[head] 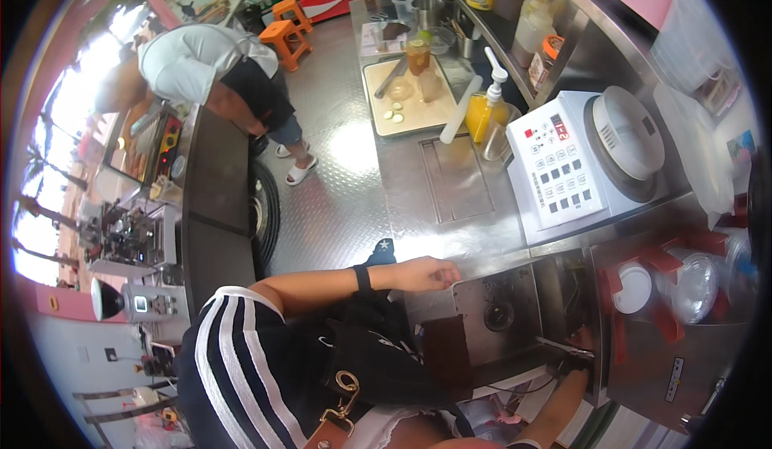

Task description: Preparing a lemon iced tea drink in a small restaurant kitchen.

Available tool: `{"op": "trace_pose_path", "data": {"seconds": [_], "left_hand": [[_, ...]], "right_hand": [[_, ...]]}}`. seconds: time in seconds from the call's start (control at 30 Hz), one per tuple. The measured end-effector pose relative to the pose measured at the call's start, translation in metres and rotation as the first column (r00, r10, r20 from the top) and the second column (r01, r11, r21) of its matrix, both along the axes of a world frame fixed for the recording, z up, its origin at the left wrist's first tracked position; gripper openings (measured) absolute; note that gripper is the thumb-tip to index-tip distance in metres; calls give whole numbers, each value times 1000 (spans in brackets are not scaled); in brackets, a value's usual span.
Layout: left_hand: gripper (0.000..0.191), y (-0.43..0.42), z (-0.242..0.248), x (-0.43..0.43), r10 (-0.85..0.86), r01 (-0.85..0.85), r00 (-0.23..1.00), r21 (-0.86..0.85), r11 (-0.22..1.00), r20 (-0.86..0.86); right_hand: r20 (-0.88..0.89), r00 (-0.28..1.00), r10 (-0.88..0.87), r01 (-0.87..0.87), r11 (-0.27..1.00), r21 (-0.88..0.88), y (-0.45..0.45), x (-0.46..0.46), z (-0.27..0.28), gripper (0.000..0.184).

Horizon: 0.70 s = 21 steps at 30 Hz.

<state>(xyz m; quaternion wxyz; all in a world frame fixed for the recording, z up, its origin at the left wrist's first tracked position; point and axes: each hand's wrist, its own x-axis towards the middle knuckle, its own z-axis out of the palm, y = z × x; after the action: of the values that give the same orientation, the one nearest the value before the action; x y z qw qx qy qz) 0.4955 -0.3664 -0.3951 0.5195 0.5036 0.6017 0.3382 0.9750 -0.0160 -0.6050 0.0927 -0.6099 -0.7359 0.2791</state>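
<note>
My left hand (439,273), with a black band on its wrist, hovers by the near edge of the steel counter (410,226). Its fingers are loosely bent and I see nothing in them. Beside it is a steel sink basin (512,292) with a round dark drain fitting (498,315). My right hand (578,358) reaches in at the sink's right end, close to a metal faucet (564,347). Shadow and the fittings hide most of its fingers, so its grip is unclear. A dark brown block-like thing (445,352) lies between my body and the basin.
A white dispensing machine (561,165) with buttons stands on the counter. Beyond it are a pump bottle of yellow liquid (482,114) and a cutting board (380,87) with a knife (391,78) and slices. Cup lids (633,287) sit at right. Another person (199,63) bends over the opposite counter.
</note>
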Motion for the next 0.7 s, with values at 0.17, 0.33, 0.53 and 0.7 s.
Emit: {"op": "trace_pose_path", "data": {"seconds": [0.17, 0.33, 0.53, 0.7], "left_hand": [[28, 8, -36, 22, -20, 24, 993, -33, 999, 113], [38, 94, -82, 82, 55, 97, 862, -271, 958, 505], [49, 183, -178, 193, 275, 208, 493, -419, 884, 826], [50, 219, -164, 265, 198, 335, 331, -311, 890, 923]], "right_hand": [[-641, 457, -616, 84, 748, -659, -44, -38, 48, 47], [-691, 75, -719, -337, 635, -696, -95, -81, 85, 37], [-625, 31, -780, -867, 290, -405, -97, -94, 40, 23], [-425, 856, 294, -36, 855, 518, -74, 27, -19, 25]]}}
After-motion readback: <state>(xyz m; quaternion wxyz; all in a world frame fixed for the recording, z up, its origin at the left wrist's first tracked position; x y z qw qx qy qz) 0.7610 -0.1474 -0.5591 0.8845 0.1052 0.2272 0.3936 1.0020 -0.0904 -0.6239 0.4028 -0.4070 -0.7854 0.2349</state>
